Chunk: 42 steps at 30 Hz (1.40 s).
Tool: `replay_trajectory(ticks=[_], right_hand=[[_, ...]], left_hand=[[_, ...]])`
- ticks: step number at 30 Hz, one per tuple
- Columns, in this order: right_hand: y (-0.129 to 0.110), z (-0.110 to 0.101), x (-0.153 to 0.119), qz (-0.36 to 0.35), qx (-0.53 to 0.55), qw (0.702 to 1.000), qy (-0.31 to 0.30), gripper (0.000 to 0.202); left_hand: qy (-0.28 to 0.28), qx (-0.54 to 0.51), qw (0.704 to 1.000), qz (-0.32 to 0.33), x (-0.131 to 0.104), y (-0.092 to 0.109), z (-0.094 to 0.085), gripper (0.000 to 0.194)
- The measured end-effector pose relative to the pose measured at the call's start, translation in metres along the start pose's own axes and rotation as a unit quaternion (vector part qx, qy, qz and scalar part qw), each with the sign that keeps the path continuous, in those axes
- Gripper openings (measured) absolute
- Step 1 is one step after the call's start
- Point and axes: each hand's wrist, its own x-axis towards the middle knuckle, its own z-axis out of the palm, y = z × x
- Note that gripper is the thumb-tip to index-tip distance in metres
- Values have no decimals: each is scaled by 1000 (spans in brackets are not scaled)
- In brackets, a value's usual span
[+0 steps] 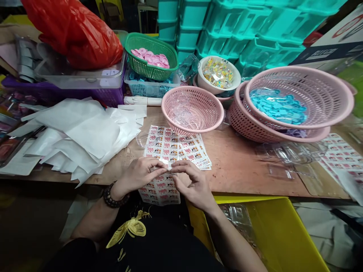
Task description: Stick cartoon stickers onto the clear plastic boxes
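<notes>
My left hand and my right hand meet over the table's front edge. Thumb and fingers of each are pinched together at one spot, where a tiny pale piece shows; its kind is too small to make out. Beneath them lies a sheet of cat stickers, printed in rows of pink and orange, its near end hanging past the edge. More sticker sheets fan out under and to the right of it. Just beyond sits a pink plastic basket holding some clear plastic pieces.
White backing papers are heaped on the left. At the right, stacked pink baskets hold blue pieces, with clear plastic parts before them. A green basket, white bowl and teal bins stand behind. A yellow box is below.
</notes>
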Motion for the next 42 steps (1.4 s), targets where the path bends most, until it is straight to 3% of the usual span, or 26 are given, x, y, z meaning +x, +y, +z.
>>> replay_trajectory(ticks=[4, 8, 11, 14, 16, 18, 21, 23, 27, 30, 33, 36, 39, 42], right_hand=[[12, 2, -2, -136, -192, 969, 77, 11], [41, -1, 2, -210, -358, 895, 163, 20], [58, 2, 3, -269, -419, 859, 117, 27], [62, 10, 3, -289, -426, 857, 29, 29], [61, 14, 5, -272, -415, 868, 3, 29], [62, 13, 7, -255, -411, 874, 30, 27], [68, 5, 10, -261, -439, 851, 122, 28], [73, 1, 12, -279, -450, 839, 126, 30], [75, 3, 15, -272, -429, 861, 27, 31], [70, 9, 19, -233, -397, 888, 0, 25], [63, 7, 23, -164, -287, 943, 21, 15], [52, -7, 25, -19, -85, 995, 44, 11], [40, -22, 28, 80, 76, 990, 85, 23], [33, -16, 44, 23, 65, 991, 118, 19]], left_hand=[[-53, -63, 994, -68, 5, -8, -2, 19], [-124, -168, 963, -172, 8, -31, -3, 37], [-135, -265, 929, -221, 7, -46, 0, 34], [-119, -323, 910, -232, 7, -51, 6, 36], [-116, -334, 907, -231, 8, -52, 10, 38], [-115, -353, 899, -232, 8, -52, 12, 40], [-117, -399, 877, -242, 10, -56, 13, 45], [-121, -414, 867, -249, 12, -59, 11, 45], [-143, -396, 876, -237, 18, -65, 5, 36], [-147, -373, 890, -216, 23, -69, 1, 36], [-115, -318, 915, -219, 26, -74, 0, 42], [-25, -197, 958, -205, 28, -78, 4, 41], [58, -51, 984, -162, 29, -79, 11, 24], [89, 8, 987, -136, 30, -79, 20, 16]])
